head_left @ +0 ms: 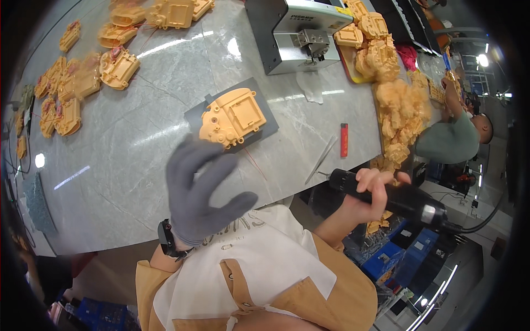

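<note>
Tan-and-white clothing fills the foreground below the marbled gray table. Over it, the gray-gloved left hand is spread, thumb apart from curved fingers, pinching nothing. Well to its right, the right hand wraps a corded black electric screwdriver, its bit pointing left. Just beyond the left fingertips, a yellow plastic housing lies on a dark pad, its long axis slanting from near left to far right. The left hand is nearer; whether it touches is unclear. From the right hand, the housing lies ahead and left. Farther off stands a metal screw feeder, with heaped housings to its right.
</note>
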### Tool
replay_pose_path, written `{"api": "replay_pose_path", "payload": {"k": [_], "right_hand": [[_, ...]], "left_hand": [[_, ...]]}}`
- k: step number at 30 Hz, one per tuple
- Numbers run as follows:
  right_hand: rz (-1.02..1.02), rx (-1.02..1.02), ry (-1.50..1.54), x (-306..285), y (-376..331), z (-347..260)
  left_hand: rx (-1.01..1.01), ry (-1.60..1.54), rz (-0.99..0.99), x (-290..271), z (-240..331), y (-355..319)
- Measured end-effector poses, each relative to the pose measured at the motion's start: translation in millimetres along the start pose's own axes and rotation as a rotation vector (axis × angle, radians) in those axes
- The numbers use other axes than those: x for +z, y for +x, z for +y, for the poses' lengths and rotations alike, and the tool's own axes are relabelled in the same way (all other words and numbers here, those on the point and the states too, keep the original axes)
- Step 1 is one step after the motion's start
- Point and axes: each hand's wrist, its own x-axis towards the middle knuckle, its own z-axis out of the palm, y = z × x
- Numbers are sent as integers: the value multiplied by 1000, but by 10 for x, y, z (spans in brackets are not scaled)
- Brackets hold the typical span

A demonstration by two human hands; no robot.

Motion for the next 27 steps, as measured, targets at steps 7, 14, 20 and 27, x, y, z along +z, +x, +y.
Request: {"api": "replay_pose_path", "payload": {"k": [7,14,20,27], "right_hand": [[-474,134,487,596,-17,-85],[-526,224,564,842,-58,53],[-555,255,560,937,-39,59],[-569,300,516,972,-5,119]], "left_hand": [[-2,-52,-101,294,89,50],[-1,-13,-26,184,-58,-43],[6,-42,14,189,-121,-56],[48,-53,6,231,-212,-25]]}}
